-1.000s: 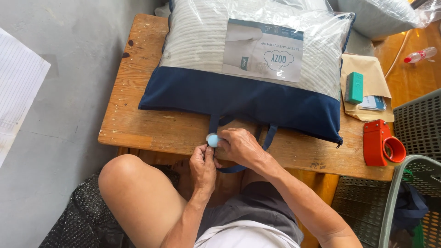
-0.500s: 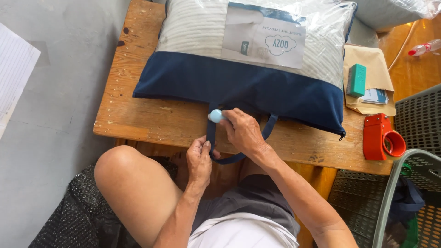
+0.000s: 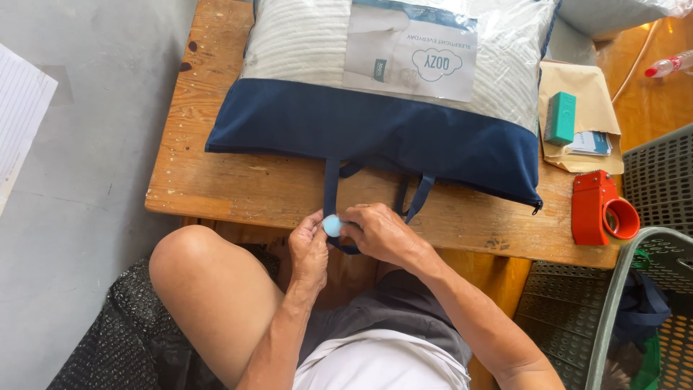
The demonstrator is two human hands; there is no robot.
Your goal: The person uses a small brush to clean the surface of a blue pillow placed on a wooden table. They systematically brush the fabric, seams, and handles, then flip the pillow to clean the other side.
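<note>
A pillow in a clear and navy carry bag (image 3: 382,133) lies on a wooden table (image 3: 238,191). Its navy strap handles (image 3: 330,188) hang over the near table edge. My left hand (image 3: 309,249) pinches the strap at that edge. My right hand (image 3: 379,232) holds a small light blue round-ended tool (image 3: 332,225) against the strap, right beside my left fingers. What the tool's far end looks like is hidden in my fist.
At the table's right end lie a red tape dispenser (image 3: 603,209), a brown envelope (image 3: 581,119) and a small teal block (image 3: 561,118). A grey plastic crate (image 3: 660,184) and a basket rim (image 3: 621,289) stand to the right. Black bubble wrap (image 3: 115,339) lies under my knee.
My right hand has drawn the blue tool back down the strap from near the bag toward the table edge, meeting my left hand. The view has shifted slightly.
</note>
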